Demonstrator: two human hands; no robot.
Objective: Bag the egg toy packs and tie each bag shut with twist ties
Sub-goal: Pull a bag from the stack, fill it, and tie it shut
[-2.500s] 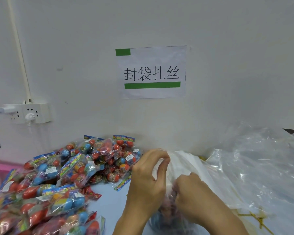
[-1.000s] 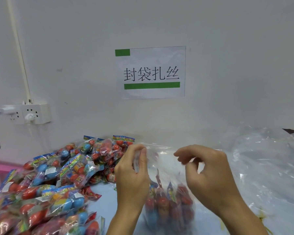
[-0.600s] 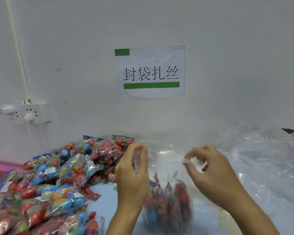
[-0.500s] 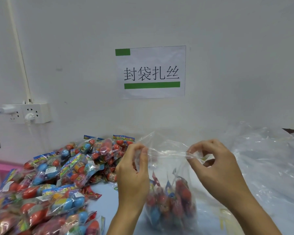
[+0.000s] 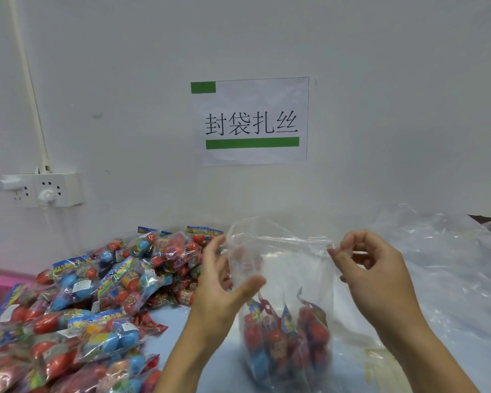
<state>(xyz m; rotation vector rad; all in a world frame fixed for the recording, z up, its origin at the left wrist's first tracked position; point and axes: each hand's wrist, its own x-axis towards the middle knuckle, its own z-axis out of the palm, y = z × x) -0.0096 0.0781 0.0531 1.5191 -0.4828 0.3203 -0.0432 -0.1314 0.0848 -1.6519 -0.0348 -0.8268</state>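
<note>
Right hand (image 5: 377,273) pinches bag (image 5: 284,279) rim, left hand (image 5: 224,285) spread loose at lower centre; rim could slip, spilling packs (image 5: 287,336).

"封袋扎丝" on the wall sign (image 5: 250,121)

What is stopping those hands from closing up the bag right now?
Nothing visible blocks them. The right hand pinches the clear bag at its top edge; the left hand is at the other side. The toy packs sit low inside. No twist tie shows in either hand.
</note>
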